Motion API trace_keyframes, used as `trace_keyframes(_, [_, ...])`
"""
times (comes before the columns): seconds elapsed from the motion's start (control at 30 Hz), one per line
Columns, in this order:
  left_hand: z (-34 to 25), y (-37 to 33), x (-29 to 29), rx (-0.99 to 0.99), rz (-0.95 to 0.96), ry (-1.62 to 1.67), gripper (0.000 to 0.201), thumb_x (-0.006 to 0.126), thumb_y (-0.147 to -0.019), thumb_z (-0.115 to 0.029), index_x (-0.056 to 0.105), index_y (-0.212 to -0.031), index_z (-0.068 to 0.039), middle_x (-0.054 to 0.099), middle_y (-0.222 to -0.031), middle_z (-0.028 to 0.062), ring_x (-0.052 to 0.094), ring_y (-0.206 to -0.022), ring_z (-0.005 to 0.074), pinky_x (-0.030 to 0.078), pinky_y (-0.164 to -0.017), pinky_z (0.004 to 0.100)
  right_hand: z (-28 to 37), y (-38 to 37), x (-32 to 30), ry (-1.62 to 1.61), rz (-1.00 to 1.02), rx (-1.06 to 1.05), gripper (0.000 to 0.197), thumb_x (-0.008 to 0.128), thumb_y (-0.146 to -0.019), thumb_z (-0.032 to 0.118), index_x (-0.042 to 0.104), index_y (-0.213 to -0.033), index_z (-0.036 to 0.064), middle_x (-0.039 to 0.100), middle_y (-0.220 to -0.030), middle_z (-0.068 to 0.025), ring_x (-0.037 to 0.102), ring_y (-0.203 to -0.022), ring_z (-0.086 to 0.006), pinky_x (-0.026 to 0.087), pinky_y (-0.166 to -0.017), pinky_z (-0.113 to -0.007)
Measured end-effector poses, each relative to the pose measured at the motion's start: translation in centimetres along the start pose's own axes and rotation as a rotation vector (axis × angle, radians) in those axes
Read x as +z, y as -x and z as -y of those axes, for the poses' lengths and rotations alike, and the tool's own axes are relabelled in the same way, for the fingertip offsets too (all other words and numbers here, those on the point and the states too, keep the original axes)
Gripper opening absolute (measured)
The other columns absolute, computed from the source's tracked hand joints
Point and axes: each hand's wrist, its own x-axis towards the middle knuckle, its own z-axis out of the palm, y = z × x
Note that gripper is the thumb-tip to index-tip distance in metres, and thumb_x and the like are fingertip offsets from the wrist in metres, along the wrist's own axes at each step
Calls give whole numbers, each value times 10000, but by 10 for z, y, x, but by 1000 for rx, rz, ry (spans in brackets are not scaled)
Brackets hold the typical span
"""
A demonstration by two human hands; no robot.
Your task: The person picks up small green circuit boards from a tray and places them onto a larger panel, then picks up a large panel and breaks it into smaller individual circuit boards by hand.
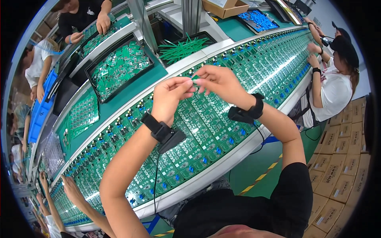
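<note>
Over the far edge of a long line of green circuit boards [198,127], my two hands meet fingertip to fingertip. A small green piece [194,77], which looks like a bit of circuit board, shows between them. My left hand [170,95] pinches it from the left, thumb and fingers pressed together. From the right, the thumb and forefinger of my right hand [223,86] close on the same piece. The fingers cover most of it, so its exact shape is hidden. Both hands are held above the boards. Black bands with small boxes sit on both wrists.
Beyond the line stand a black tray of small green boards [93,81], a tray of green strips [184,49] and a tray of blue parts [258,20]. A board panel [84,113] lies farther left. Co-workers' hands work at both ends. Cartons [335,170] are stacked at right.
</note>
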Motion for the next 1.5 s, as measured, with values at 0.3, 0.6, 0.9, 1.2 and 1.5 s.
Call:
trace_keyframes(0.3, [-34, -36, -116, 348, -470, -1249, 187, 633, -745, -210, 629, -860, -63, 644, -808, 83, 619, -726, 219, 473, -639, 321, -83, 13, -219, 372, -585, 111, 140, 551, -835, 116, 615, -933, 38, 616, -793, -15, 598, -702, -95, 479, -577, -215])
trace_keyframes(0.6, [-34, -51, -154, 171, -479, -1404, 244, 673, -715, -269, 627, -829, -58, 637, -765, 78, 605, -728, 207, 458, -675, 320, -131, 1, -267, 865, -709, 194, 89, 577, -764, 64, 589, -839, 17, 609, -724, -75, 612, -598, -148, 477, -536, -260])
trace_keyframes(0.9, [-39, -69, -157, 7, -483, -1434, 241, 710, -673, -232, 610, -778, -40, 617, -707, 75, 600, -664, 187, 462, -634, 293, -154, -14, -277, 967, -707, 225, 92, 525, -734, 54, 591, -796, 38, 621, -717, -117, 616, -668, -234, 478, -612, -336])
trace_keyframes(1.2, [-40, -70, -159, 29, -453, -1363, 212, 728, -643, -156, 604, -772, -43, 599, -673, 46, 585, -641, 152, 458, -618, 279, -155, -16, -279, 844, -720, 203, 91, 502, -745, 56, 577, -790, 32, 613, -732, -143, 598, -701, -286, 467, -622, -353])
trace_keyframes(1.5, [-36, -73, -158, 64, -416, -1342, 224, 722, -633, -162, 596, -791, -64, 601, -683, 54, 589, -641, 181, 463, -609, 299, -157, -16, -282, 941, -671, 142, 88, 496, -733, 30, 570, -779, 21, 608, -732, -151, 592, -692, -298, 458, -621, -368])
